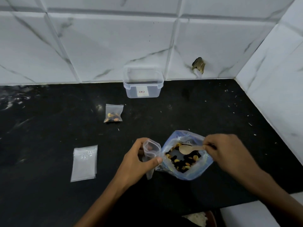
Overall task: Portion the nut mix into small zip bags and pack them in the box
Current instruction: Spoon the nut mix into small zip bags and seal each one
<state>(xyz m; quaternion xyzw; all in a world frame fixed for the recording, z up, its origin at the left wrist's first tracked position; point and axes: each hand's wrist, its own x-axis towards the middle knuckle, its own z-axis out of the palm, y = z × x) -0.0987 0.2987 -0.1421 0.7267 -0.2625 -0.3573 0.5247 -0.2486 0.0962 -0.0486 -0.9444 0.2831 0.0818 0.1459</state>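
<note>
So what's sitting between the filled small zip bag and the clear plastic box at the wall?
Nothing: in the head view, only bare black countertop separates the filled small zip bag from the clear plastic box.

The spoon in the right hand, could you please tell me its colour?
Light tan, like wood: the spoon, seen in the head view.

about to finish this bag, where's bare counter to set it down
Bare counter lies right of the clear box, and between the filled small bag and the stack of empty bags. It is crowded at the big nut bag, where both hands work.
</note>
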